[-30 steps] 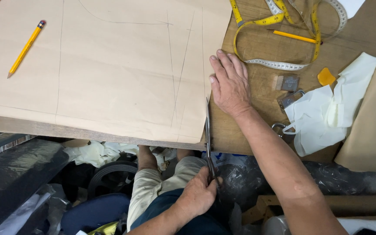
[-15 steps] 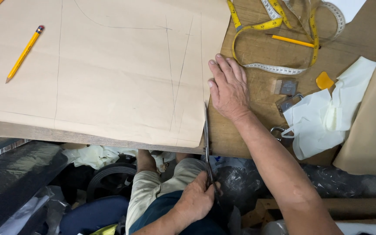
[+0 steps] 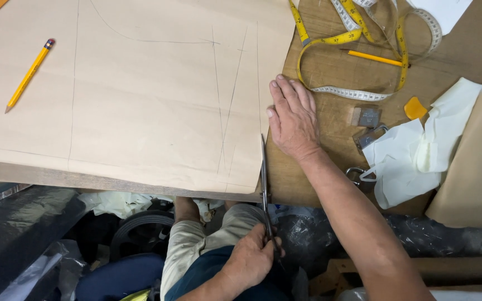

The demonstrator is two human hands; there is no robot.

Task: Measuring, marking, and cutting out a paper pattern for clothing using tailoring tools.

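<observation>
A large sheet of tan pattern paper (image 3: pixel 140 95) with pencil lines lies on the wooden table (image 3: pixel 330 161). My left hand (image 3: pixel 252 259), below the table edge, is closed on the handles of long scissors (image 3: pixel 264 178). The blades run up along the paper's right edge. My right hand (image 3: pixel 292 118) lies flat, fingers together, on the paper's right edge and the table, just right of the blade tips.
A yellow pencil (image 3: pixel 29 73) lies on the paper at the left. A yellow measuring tape (image 3: pixel 352 50), a second pencil (image 3: pixel 375 58), a yellow chalk piece (image 3: pixel 415 107), small metal clips (image 3: pixel 367 117), white paper scraps (image 3: pixel 414 156) and a tan sheet (image 3: pixel 475 167) crowd the right side.
</observation>
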